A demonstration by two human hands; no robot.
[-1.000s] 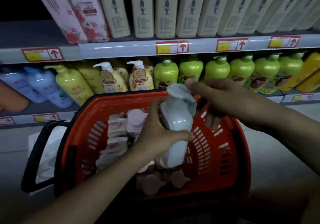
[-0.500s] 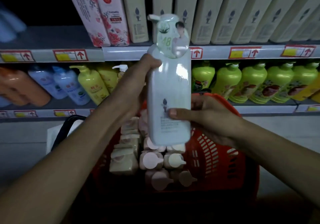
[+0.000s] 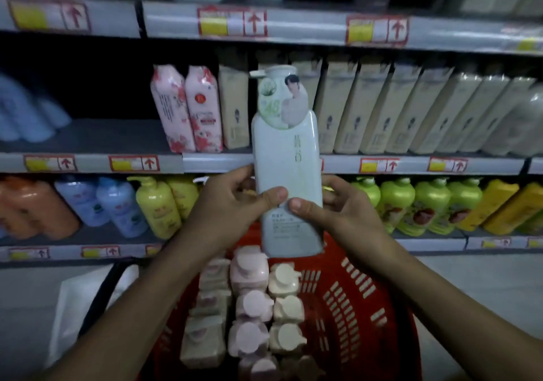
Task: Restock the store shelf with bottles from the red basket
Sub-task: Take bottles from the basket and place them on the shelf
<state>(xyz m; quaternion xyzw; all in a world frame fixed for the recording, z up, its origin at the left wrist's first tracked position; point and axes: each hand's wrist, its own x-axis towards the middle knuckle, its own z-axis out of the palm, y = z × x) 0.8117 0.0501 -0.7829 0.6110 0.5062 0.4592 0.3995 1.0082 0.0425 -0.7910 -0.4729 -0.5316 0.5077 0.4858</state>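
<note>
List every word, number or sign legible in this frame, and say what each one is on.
"48": on the round tag at the neck of the pale green bottle, held by the left hand and right hand.
Red up arrows: on the shelf price tags.
Vertical characters and small print on the bottle: too blurred to read.
Labels on the shelved cream bottles and pink bottles: unreadable.

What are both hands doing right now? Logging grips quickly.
Left hand: grips the pale green bottle.
Right hand: grips the same bottle.
</note>
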